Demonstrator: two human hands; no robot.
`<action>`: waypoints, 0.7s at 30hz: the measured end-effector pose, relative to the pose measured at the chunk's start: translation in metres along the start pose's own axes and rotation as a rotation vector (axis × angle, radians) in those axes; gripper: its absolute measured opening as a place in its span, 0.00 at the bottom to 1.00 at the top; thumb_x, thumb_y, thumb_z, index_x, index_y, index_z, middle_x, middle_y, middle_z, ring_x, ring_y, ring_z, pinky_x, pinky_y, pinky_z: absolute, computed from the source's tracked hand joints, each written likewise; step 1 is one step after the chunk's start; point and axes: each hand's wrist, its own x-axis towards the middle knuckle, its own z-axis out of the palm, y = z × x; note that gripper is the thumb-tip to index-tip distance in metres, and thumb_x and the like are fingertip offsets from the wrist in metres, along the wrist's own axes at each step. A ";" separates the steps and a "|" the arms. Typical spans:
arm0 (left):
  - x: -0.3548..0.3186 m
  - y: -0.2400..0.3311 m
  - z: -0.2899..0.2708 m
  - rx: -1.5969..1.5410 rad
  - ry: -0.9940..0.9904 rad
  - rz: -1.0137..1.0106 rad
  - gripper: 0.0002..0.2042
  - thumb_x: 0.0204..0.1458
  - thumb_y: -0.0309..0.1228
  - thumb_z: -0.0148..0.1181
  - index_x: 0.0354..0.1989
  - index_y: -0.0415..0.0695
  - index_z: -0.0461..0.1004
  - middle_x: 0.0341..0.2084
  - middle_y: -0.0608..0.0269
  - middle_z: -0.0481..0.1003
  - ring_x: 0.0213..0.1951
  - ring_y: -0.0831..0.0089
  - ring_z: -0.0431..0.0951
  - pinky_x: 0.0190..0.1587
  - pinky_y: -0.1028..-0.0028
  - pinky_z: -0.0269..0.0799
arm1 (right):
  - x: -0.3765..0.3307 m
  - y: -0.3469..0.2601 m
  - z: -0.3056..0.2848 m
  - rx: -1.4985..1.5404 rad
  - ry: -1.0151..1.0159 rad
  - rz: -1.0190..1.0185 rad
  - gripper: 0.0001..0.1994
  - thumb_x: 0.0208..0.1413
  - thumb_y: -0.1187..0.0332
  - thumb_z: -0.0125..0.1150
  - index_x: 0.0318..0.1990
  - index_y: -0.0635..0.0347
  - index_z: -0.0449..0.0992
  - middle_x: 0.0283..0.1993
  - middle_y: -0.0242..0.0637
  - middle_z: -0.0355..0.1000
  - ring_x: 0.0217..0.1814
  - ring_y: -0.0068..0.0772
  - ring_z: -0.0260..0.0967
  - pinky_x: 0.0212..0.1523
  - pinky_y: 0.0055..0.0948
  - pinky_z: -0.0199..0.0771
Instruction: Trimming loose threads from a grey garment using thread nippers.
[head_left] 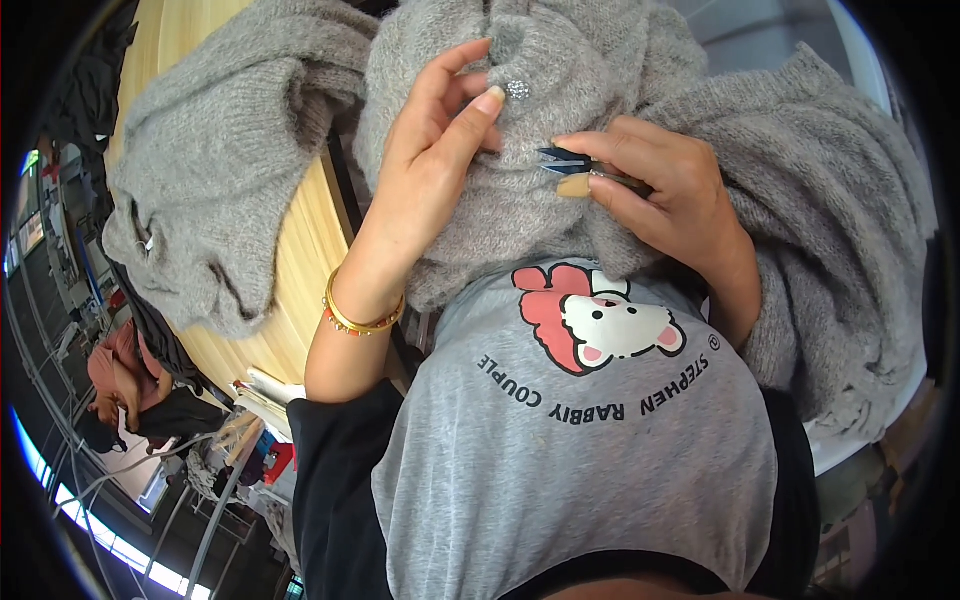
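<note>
A desk [305, 270] with a pale, yellowish wood-grain top stands on the left, stretching from the far side toward the near side, its right edge dark. Beyond it, farther left, the room is dim, with thin grey metal poles [212, 540]. A long strip of windows [125, 548] glows whitish at the near left. On the far right is a smooth, pale bluish surface [765, 40]; what it belongs to is unclear.

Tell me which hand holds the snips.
The right hand, which grips the dark snips; the left hand shows no tool, its thumb beside the sparkly ornament.
</note>
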 end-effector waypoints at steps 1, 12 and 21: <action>0.001 0.000 0.000 0.029 -0.042 0.001 0.20 0.63 0.29 0.52 0.64 0.45 0.64 0.39 0.74 0.70 0.34 0.88 0.69 0.40 0.85 0.66 | 0.000 0.000 0.000 -0.001 -0.003 -0.007 0.19 0.47 0.77 0.63 0.50 0.58 0.79 0.26 0.35 0.66 0.24 0.29 0.64 0.26 0.27 0.64; 0.001 0.002 0.001 0.052 0.009 0.001 0.15 0.65 0.36 0.50 0.55 0.43 0.73 0.28 0.75 0.69 0.29 0.87 0.68 0.35 0.85 0.64 | -0.006 -0.001 -0.007 0.140 0.052 0.003 0.20 0.49 0.78 0.61 0.52 0.59 0.79 0.26 0.28 0.64 0.25 0.19 0.58 0.26 0.21 0.58; -0.007 -0.004 0.003 0.284 0.121 0.176 0.10 0.63 0.28 0.55 0.47 0.37 0.76 0.27 0.70 0.76 0.30 0.83 0.74 0.35 0.82 0.70 | 0.006 -0.002 -0.001 0.124 0.118 -0.005 0.21 0.50 0.79 0.61 0.54 0.58 0.78 0.27 0.25 0.62 0.26 0.14 0.56 0.26 0.17 0.54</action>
